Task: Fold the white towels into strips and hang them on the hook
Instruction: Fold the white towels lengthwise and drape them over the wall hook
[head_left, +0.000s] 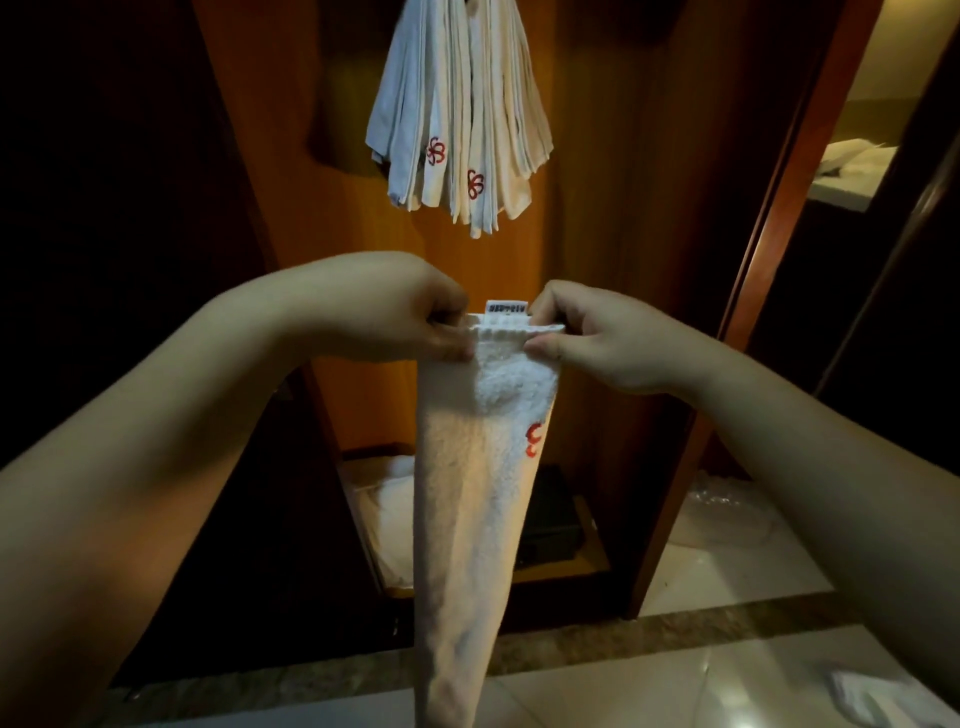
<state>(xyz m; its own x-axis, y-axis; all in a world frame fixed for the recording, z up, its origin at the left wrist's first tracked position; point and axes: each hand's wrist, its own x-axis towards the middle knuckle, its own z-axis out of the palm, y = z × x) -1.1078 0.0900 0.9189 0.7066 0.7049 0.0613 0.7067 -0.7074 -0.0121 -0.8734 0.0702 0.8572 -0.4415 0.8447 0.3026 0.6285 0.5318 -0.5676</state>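
Observation:
A white towel folded into a long narrow strip hangs down in front of me, with a red flower mark on its right edge and a small label at the top. My left hand pinches its top left corner. My right hand pinches the top right corner. Above, several folded white towels with red flower marks hang in a bunch against the wooden panel; the hook itself is hidden at the frame's top.
A wooden wardrobe panel stands behind. More white towels lie on the low shelf beside a dark box. A pale tiled floor lies at the right, with a stone sill below.

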